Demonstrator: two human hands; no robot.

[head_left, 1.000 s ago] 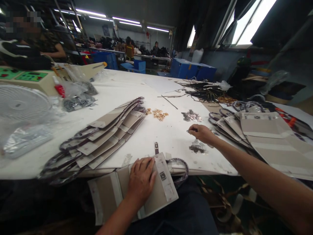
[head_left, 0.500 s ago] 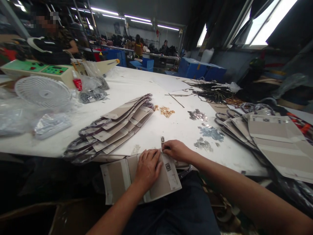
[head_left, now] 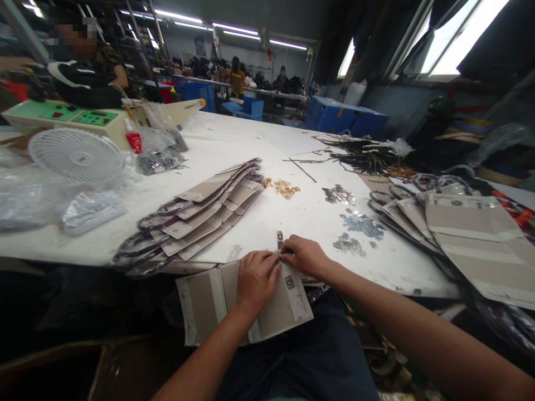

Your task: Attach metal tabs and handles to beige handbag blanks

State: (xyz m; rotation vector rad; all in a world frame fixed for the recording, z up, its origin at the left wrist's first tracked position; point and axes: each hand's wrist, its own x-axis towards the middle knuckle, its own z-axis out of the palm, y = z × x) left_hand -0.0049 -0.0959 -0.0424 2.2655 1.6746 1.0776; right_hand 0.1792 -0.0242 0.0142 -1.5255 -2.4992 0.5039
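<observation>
A beige bag panel (head_left: pixel 203 306) with pale tape strips lies tilted across my lap and the table's front edge. My left hand (head_left: pixel 257 281) holds it near its upper edge, thumb and fingers drawn close together. My right hand (head_left: pixel 303 256) meets the left fingertips at that edge, its thumb and fingers pinched. What sits between the right fingers is too small and covered to make out. A narrow metal clasp piece (head_left: pixel 280 239) stands out just beyond the fingertips. Below the right hand, a square metal plate (head_left: pixel 290 282) is fixed on the panel.
On the white table (head_left: pixel 225 133), stacked bag pieces (head_left: pixel 209 211) lie left and more bag pieces (head_left: pixel 463 223) right. Gold fittings (head_left: pixel 286 189) and silver metal plates (head_left: pixel 361 224) lie in piles. A white fan (head_left: pixel 75 156) stands left; a person (head_left: pixel 112 67) sits beyond.
The hands stay at the panel's upper edge. Panel and hands appear slightly further right in view; the right fingers have shifted only a little.
</observation>
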